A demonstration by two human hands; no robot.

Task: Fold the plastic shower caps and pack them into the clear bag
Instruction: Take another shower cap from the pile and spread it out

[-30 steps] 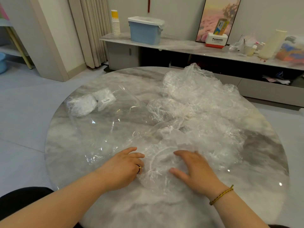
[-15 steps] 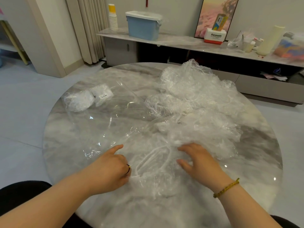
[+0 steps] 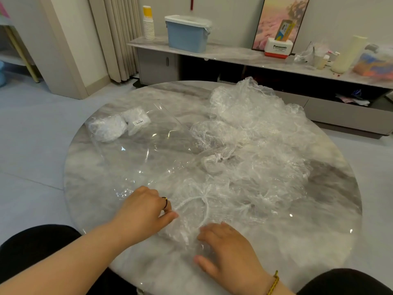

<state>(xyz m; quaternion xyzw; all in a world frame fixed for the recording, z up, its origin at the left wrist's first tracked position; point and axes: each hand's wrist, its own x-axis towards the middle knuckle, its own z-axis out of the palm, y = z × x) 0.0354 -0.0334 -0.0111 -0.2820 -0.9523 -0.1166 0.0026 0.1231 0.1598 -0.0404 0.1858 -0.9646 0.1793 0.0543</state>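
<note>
At 6 o'clock on the table (image 3: 319,241), left hand (image 3: 146,211) pinched a shower cap (image 3: 204,209), right hand (image 3: 229,252) pressed it flat-fingered. Only two folded bundles (image 3: 108,127) sat in the clear bag (image 3: 138,160) at 10; big pile (image 3: 255,124) at 1 unfolded, so early days, I reckon.

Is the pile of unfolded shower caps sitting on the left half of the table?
No, the pile of shower caps covers the middle and right of the table, while the clear bag lies on the left.
</note>
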